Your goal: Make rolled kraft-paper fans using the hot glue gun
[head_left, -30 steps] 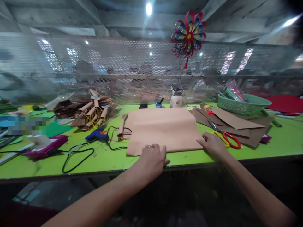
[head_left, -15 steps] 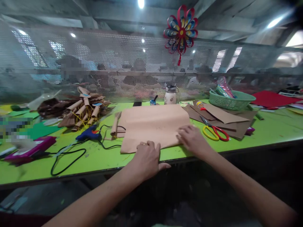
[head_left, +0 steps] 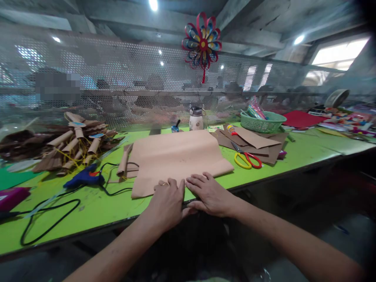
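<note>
A folded sheet of tan paper (head_left: 176,156) lies on the green table (head_left: 102,203). My left hand (head_left: 166,201) presses flat on the paper's near edge, fingers stretched out. My right hand (head_left: 208,194) lies flat right beside it on the same edge, fingers spread, the two hands almost touching. Neither hand holds anything.
Scissors with yellow and red handles (head_left: 246,158) lie on brown paper sheets (head_left: 255,143) to the right, near a green basket (head_left: 263,121). A blue glue gun (head_left: 82,178) with a black cord (head_left: 49,219) is at left, behind it a pile of rolled paper pieces (head_left: 73,143). A bottle (head_left: 196,119) stands at the mesh screen.
My right hand has slid left along the paper's near edge from its right corner until it meets my left hand. The view has swung to the right.
</note>
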`<state>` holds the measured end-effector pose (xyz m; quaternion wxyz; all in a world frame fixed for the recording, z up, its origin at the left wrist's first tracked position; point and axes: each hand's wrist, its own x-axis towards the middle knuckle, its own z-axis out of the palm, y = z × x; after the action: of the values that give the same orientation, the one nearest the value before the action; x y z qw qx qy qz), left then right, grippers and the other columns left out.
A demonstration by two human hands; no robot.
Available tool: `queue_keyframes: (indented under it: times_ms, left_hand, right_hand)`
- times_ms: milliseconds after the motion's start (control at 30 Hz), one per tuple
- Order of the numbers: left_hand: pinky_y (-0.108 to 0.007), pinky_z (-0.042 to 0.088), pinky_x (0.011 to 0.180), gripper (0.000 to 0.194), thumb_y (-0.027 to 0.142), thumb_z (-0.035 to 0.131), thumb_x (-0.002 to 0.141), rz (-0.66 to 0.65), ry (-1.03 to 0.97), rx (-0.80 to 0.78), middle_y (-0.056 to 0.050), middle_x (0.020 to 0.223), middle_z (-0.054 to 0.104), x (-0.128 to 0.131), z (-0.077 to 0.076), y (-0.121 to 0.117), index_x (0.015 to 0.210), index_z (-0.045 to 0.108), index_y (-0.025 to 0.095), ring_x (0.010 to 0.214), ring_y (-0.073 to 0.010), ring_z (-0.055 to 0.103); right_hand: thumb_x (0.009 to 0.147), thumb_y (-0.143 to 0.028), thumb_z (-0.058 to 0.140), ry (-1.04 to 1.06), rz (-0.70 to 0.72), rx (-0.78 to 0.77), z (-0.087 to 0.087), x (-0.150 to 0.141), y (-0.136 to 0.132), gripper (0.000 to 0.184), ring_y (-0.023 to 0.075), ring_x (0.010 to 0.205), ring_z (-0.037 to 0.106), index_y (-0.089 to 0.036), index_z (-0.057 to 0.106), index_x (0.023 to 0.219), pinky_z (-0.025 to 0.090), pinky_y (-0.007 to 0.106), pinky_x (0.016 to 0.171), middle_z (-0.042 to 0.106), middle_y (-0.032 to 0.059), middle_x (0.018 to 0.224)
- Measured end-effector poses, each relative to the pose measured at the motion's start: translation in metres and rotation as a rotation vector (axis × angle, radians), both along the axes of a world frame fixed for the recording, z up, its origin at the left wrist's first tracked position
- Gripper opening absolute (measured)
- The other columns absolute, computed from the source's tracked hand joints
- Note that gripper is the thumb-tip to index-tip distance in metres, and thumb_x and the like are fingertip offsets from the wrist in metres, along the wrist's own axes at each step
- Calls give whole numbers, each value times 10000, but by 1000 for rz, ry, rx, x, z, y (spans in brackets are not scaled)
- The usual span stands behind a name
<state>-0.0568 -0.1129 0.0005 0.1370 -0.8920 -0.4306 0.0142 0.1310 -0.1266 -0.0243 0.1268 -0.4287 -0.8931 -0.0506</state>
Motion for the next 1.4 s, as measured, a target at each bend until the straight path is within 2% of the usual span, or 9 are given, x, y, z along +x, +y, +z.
queue_keyframes:
  times_ms: [233,333,533,667,767,967,1133,1267,1400]
  left_hand:
    - [-483,445,726,802,677,506,780,10,-9,-8,-232,1026,568,-2,0,-1,1336,471,100,890,-383,578]
    - [-485,447,721,803,660,520,782,10,-1,-12,-232,1022,572,-2,1,-2,1351,466,96,885,-389,579]
    - [-508,448,723,828,659,505,790,14,16,-3,-265,1073,558,-2,-2,1,1391,432,95,917,-420,567]
    - [-501,450,722,820,644,502,802,10,36,5,-272,1080,557,-2,-2,2,1400,423,89,920,-421,567]
    - [-504,451,718,823,636,509,800,7,47,12,-273,1080,557,-2,-2,1,1402,420,82,926,-433,563]
    - [-502,444,717,786,606,515,812,8,28,44,-265,1066,560,-3,-7,0,1392,431,82,937,-438,557]
    - [-530,415,781,792,632,492,816,50,15,60,-289,1157,543,-1,-11,-4,1398,418,101,1015,-445,532]
    - [-563,383,835,867,701,503,766,70,-30,62,-318,1228,510,-1,-17,-7,1384,416,98,1077,-469,509]
    - [-613,322,914,872,716,477,773,79,-83,72,-325,1303,467,-3,-22,-11,1397,395,113,1176,-494,455]
  right_hand:
    - [941,-577,346,12,-32,-22,-1,12,-3,646,281,1360,352,-141,409,1414,254,525,1102,450,143,1446]
    - [945,-560,358,21,-105,-21,-4,36,-6,631,278,1354,371,-128,435,1398,271,502,1113,447,147,1448]
    - [948,-493,415,21,-256,53,-18,102,-16,599,277,1356,378,-107,424,1406,315,498,1104,449,180,1437]
    - [955,-476,408,-14,-306,106,-24,123,-24,592,277,1355,379,-122,380,1429,283,532,1107,435,177,1448]
    - [958,-479,397,-24,-342,125,-28,122,-26,588,294,1357,372,-122,382,1426,284,559,1091,436,177,1447]
    - [945,-485,415,-4,-402,172,-36,117,-26,598,299,1356,372,-115,405,1415,326,522,1080,449,177,1438]
    - [933,-513,425,-4,-388,175,-28,115,-30,599,314,1355,365,-118,453,1382,313,544,1080,480,184,1410]
    - [920,-534,441,3,-289,168,-14,85,-29,600,316,1396,283,-164,445,1392,260,565,1094,397,159,1478]
    - [944,-500,415,12,-165,87,-15,40,-26,552,296,1360,353,-233,401,1427,310,534,1065,421,118,1471]
